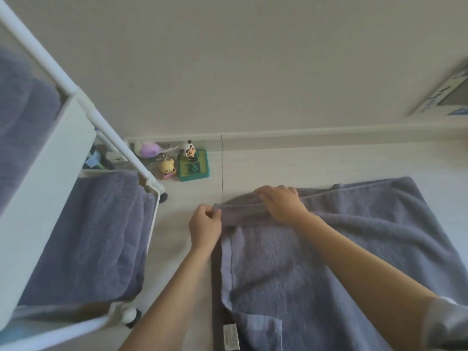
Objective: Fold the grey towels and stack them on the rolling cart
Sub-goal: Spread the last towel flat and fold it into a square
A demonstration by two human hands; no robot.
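Observation:
A grey towel (pixel 329 262) lies spread on the pale floor at the right, its far edge folded over into a band. My left hand (pixel 205 225) pinches the left corner of that folded band. My right hand (pixel 281 202) lies on top of the band just to the right, fingers curled over its far edge. At the left stands the white rolling cart (pixel 50 158); folded grey towels (pixel 93 236) fill its lower shelf, and another grey towel (pixel 22 97) shows on an upper shelf, blurred.
Small toys sit on the floor by the wall behind the cart: a panda figure on a green base (pixel 193 164), a yellow figure (pixel 167 168) and a purple one (pixel 149 149). The cart's black wheels (pixel 133 317) stand near my left forearm. A white label (pixel 231 336) hangs at the towel's near corner.

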